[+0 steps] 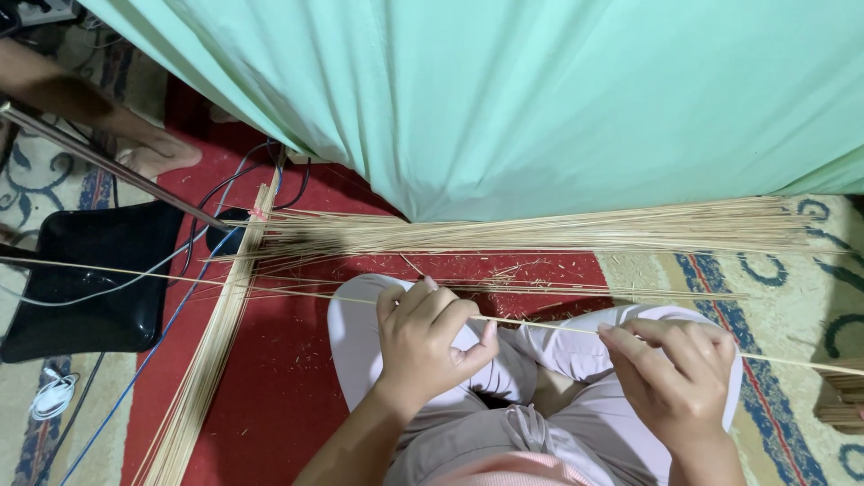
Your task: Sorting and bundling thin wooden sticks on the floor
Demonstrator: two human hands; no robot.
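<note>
Sticks everywhere in my head view: thin, pale, straw-coloured. I see the left hand point(423, 337) curled shut around one long thin stick point(540, 325), thumb and fingers pinching it above the left knee. The right hand point(675, 373) is closed on the same stick further along, fingertips pressed to it above the right knee. That stick runs nearly level across the frame, out past the left hand toward the left edge and past the right hand toward the right edge, held just above the lap.

The person sits cross-legged in light trousers point(360, 333) on a red carpet point(279, 387) with a patterned cream-and-blue border.

Beyond the knees, a loose spread of sticks point(558, 232) lies flat on the carpet, running left to right, partly under the edge of a mint-green cloth point(504, 99) hanging across the top of the view. A second bundle of sticks point(211, 360) lies on a diagonal at left, crossing the end of the spread.

Left of it: a black tray point(81, 288), blue and white cables point(166, 315), and another person's bare foot point(157, 153) near the upper left corner.
</note>
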